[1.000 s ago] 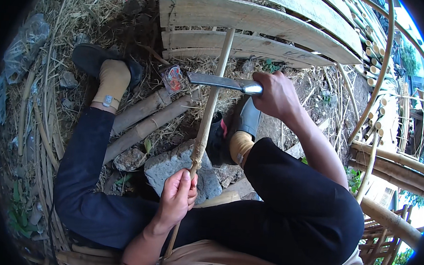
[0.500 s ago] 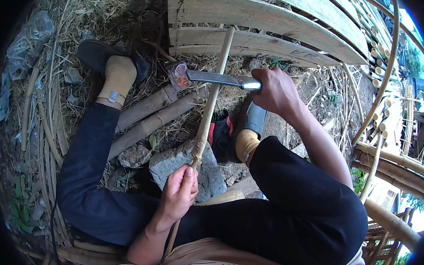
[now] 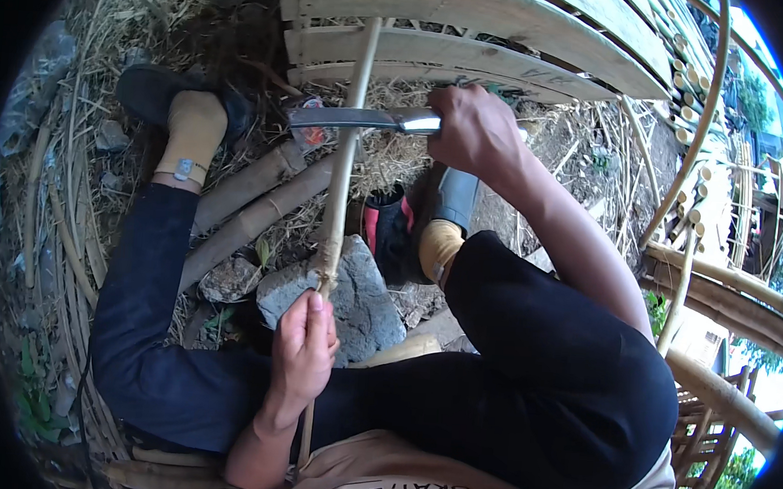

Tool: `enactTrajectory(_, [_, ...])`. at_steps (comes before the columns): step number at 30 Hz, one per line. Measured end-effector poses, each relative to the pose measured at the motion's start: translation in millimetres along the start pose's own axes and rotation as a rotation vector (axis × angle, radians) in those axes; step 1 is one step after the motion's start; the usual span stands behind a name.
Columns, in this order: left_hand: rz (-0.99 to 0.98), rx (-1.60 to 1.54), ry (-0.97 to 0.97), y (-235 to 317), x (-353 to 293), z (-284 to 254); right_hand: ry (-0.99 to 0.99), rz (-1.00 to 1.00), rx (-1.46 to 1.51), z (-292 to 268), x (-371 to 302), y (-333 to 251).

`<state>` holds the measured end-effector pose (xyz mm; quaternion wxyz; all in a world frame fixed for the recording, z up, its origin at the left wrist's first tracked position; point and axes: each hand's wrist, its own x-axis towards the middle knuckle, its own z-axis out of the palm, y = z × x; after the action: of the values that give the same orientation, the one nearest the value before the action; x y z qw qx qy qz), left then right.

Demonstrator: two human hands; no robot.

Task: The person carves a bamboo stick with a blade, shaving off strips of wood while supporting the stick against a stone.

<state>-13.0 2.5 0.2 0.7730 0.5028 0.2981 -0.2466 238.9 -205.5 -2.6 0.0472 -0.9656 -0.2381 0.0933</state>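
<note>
A long, slim bamboo stick [image 3: 339,196] slants up and away from my lap between my legs. My left hand [image 3: 304,347] is closed around its near part, just below a knobby joint. Above the far part, my right hand [image 3: 470,128] grips the handle of a large knife [image 3: 363,119]. The blade lies crosswise over the stick and points left; whether its edge bites into the stick cannot be made out. Beneath the stick, near my left hand, sits a grey stone block [image 3: 366,297].
Beyond the stick's far end stands a pale slatted wooden panel [image 3: 474,61]. Thick bamboo pieces [image 3: 259,214] lie by my left leg. A black and red item [image 3: 388,222] rests near my right foot. Cut bamboo poles [image 3: 691,110] are stacked at far right.
The whole view has shifted a little. My right hand and the knife have moved slightly along the stick toward its far end. My left hand keeps its grip.
</note>
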Motion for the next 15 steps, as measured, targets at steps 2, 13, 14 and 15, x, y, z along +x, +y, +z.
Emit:
enactTrajectory(2, [0.066,0.022,-0.049,-9.5,2.8,5.0,0.007,0.034,0.003,-5.6,-2.5,9.5])
enactTrajectory(13, [0.116,0.16,0.033,-5.0,2.3,-3.6,0.079,0.079,-0.042,-7.1,6.8,14.7])
enactTrajectory(14, [0.084,0.083,0.006,-2.1,2.2,-3.3,0.083,0.079,-0.038,-8.6,7.3,15.7])
enactTrajectory(15, [0.052,0.007,-0.021,-0.1,2.5,-3.2,0.084,0.079,-0.039,-8.7,6.9,18.2])
